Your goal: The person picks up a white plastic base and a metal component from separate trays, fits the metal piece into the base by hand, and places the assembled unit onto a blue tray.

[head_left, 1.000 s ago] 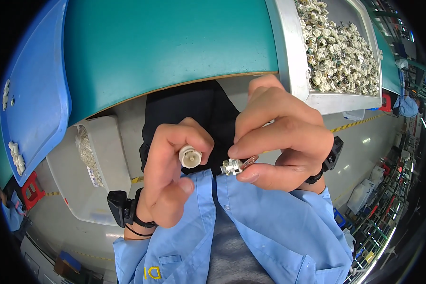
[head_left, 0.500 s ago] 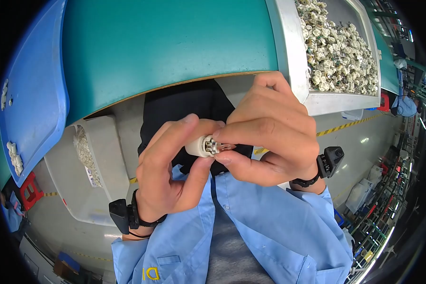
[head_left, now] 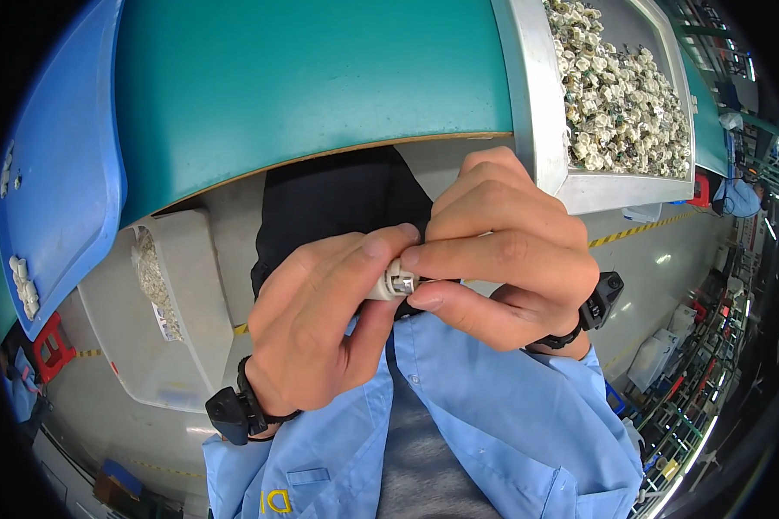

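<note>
Between my two hands, in front of my waist, is a small white cylindrical part [head_left: 384, 288], looking like a ceramic lamp socket, with a shiny metal contact piece [head_left: 403, 284] at its right end. Thumb and fingers of my left hand [head_left: 312, 316] are closed round the white body and cover much of it. From the right, my right hand [head_left: 515, 255] pinches at the metal end with thumb and index finger. What lies between those right fingertips is mostly hidden, so I cannot make out how far the metal sits inside the white body.
The green table [head_left: 312, 69] lies just beyond my hands. At right stands a metal-rimmed tray [head_left: 541, 104] heaped with small white-and-metal parts [head_left: 623, 104]. A blue tray [head_left: 69, 173] at left holds several white pieces [head_left: 23, 285]. Below it stands a translucent bin [head_left: 208, 294].
My hands have drawn closer together, and the left fingers now reach further over the white part. The coppery strips seen between the right fingertips are now hidden. Both hands keep their hold.
</note>
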A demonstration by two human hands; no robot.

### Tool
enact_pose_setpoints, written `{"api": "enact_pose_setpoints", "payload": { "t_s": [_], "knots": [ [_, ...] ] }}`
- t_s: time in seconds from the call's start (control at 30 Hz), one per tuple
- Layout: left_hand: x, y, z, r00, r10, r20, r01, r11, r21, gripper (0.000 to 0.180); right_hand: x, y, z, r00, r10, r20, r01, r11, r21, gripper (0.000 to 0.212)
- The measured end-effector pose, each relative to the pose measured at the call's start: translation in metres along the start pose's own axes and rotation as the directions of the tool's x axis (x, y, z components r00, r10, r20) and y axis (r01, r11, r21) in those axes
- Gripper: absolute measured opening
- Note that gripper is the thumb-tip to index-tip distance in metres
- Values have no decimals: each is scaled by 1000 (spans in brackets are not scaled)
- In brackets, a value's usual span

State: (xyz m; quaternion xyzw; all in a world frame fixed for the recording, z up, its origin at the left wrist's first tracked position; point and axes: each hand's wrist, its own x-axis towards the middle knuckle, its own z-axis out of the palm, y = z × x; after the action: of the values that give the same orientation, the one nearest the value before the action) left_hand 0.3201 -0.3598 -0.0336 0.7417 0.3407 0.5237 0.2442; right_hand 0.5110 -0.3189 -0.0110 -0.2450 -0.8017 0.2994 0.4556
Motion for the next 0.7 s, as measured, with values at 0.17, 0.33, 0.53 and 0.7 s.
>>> {"api": "enact_pose_setpoints", "payload": {
  "t_s": [0.17, 0.33, 0.53, 0.7],
  "knots": [
    [-1, 2, 4, 997, 57, -53, -55, 997, 50, 46, -4, 0, 2, 999, 27, -36, -22, 992, 120, 23],
    [-2, 2, 8, 990, 122, -70, -112, 984, 139, 39, -5, -1, 6, 997, 23, -70, -13, 990, 138, 18],
    [2, 4, 5, 988, 151, -16, -146, 972, 182, 35, -8, -2, 9, 990, 104, -100, -81, 975, 209, 14],
    [1, 4, 7, 985, 167, -30, -157, 964, 212, 34, -8, 4, 9, 992, 92, -85, -70, 970, 233, 15]
  ]
}}
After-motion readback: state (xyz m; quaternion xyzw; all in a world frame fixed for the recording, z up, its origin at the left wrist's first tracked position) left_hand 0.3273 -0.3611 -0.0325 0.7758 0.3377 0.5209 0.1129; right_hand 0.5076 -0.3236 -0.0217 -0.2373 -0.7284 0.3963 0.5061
